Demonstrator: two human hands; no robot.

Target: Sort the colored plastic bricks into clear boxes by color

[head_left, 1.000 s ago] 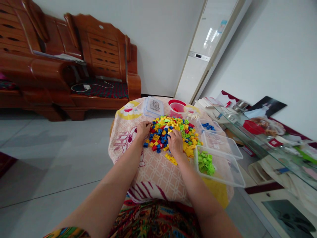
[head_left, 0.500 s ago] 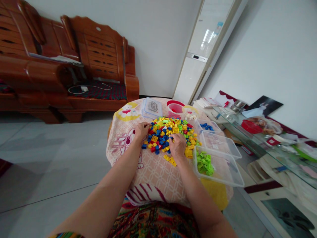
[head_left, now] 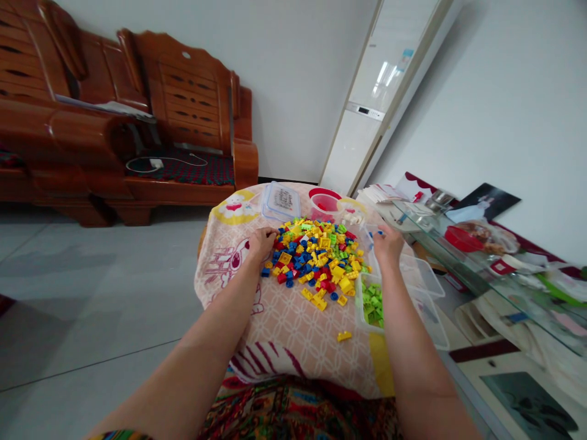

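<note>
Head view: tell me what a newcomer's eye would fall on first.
First comes the heap of mostly yellow, blue, red and green bricks in the middle of the patterned cloth, with the left hand at its left edge. Next are the bright green bricks in a clear box at lower right; the right hand is farther back. Glossy wooden seating fills the upper left.

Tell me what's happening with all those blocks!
A person is handling them at a cloth-covered table. The left hand is at the left edge of the mixed pile, and the right hand is at a clear box with blue by its fingertips. I can't tell if either holds a block. Green blocks sit in a nearer box, and a yellow piece lies apart.
</note>
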